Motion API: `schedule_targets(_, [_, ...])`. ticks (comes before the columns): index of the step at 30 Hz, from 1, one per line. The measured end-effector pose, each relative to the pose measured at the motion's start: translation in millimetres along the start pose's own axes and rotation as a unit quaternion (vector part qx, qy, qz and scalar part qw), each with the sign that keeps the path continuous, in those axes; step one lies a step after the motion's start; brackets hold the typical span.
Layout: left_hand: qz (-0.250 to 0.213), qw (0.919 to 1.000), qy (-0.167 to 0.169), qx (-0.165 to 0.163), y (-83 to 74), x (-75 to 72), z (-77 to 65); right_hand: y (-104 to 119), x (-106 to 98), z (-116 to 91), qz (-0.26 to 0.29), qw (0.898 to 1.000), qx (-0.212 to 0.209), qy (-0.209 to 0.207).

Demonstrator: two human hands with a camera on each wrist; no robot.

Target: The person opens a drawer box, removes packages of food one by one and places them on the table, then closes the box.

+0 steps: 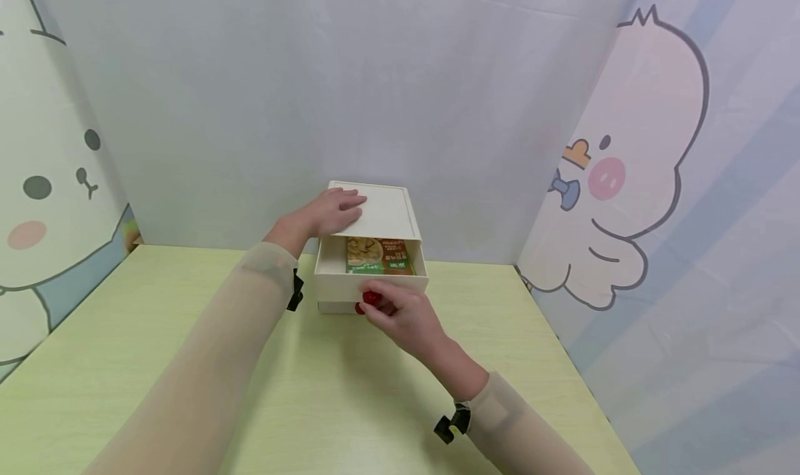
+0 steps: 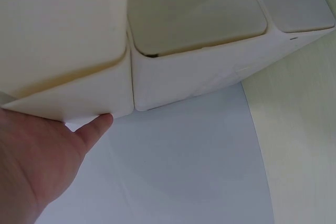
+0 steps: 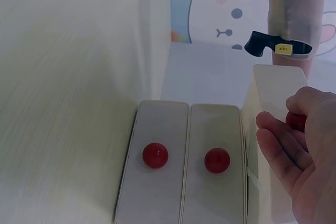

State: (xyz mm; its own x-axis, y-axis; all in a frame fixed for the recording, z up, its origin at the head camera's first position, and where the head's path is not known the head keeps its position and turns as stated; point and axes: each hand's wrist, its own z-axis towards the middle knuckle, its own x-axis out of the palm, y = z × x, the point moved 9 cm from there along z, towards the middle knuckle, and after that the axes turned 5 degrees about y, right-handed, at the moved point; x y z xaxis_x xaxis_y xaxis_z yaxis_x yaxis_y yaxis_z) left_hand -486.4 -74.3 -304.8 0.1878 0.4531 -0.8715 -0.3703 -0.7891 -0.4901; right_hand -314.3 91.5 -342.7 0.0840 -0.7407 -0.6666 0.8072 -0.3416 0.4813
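A small white drawer cabinet (image 1: pixel 389 207) stands at the back of the table. Its top drawer (image 1: pixel 331 286) is pulled out, and a printed packet (image 1: pixel 378 254) in brown and green with a food picture lies inside. My left hand (image 1: pixel 330 211) rests on the cabinet's top with straight fingers; in the left wrist view its thumb (image 2: pixel 97 129) lies along the cabinet's edge. With thumb and fingertips my right hand (image 1: pixel 406 315) pinches the red knob (image 1: pixel 371 297) of that drawer. Below it, two closed drawers with a red knob (image 3: pixel 155 156) each appear in the right wrist view.
The light wood-patterned table (image 1: pixel 300 405) stretches in front of and beside the cabinet. A pale curtain (image 1: pixel 250 114) hangs right behind it, with cartoon-printed cloth (image 1: pixel 650 100) on both sides. Each sleeve has a black wrist mount (image 1: pixel 453 423).
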Motion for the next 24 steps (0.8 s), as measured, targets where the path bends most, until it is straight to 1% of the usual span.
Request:
schedule_targets(11, [0.000,1.0000,-0.001,0.001,0.1,0.1,-0.6,2.2,0.0,-4.1,-0.004,1.000,0.006,0.006])
schedule_targets(24, [-0.002,1.0000,-0.002,0.002,-2.0,0.0,-2.5,5.5,-1.0,-8.8,-0.003,1.000,-0.006,0.004])
